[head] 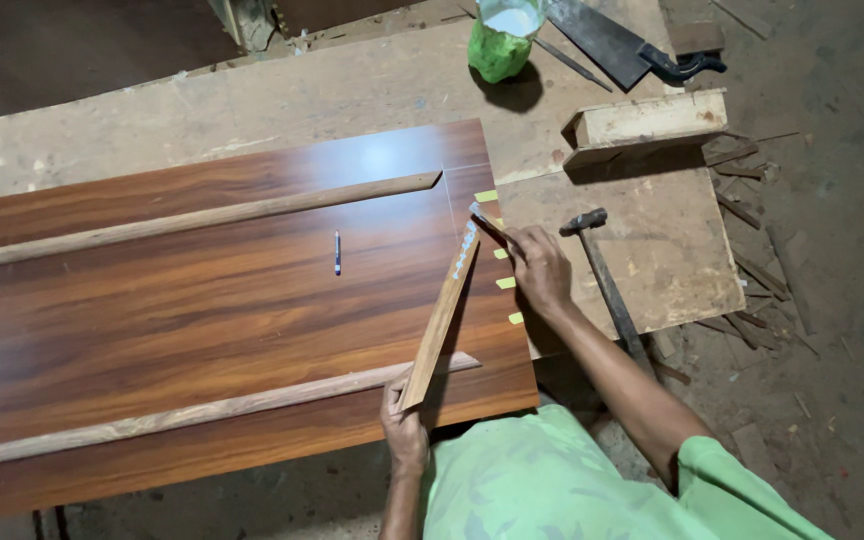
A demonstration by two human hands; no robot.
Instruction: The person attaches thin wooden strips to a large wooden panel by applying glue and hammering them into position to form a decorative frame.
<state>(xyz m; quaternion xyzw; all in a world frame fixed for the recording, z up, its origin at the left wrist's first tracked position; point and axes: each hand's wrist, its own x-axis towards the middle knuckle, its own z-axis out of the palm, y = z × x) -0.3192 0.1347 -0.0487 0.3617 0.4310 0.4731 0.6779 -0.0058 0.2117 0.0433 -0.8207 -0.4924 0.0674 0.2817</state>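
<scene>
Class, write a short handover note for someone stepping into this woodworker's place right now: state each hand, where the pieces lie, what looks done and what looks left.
Left hand: grips the lower end of the short moulding strip, tilted up over the dark laminated panel.
Right hand: holds a small brush or applicator at the strip's upper end, where white glue shows.
Done, apparently: two long strips lie on the panel, the upper strip and the lower strip.
Left: the short strip is not yet laid flat between them.
Nearby: hammer, green glue bottle, saw, pen.
</scene>
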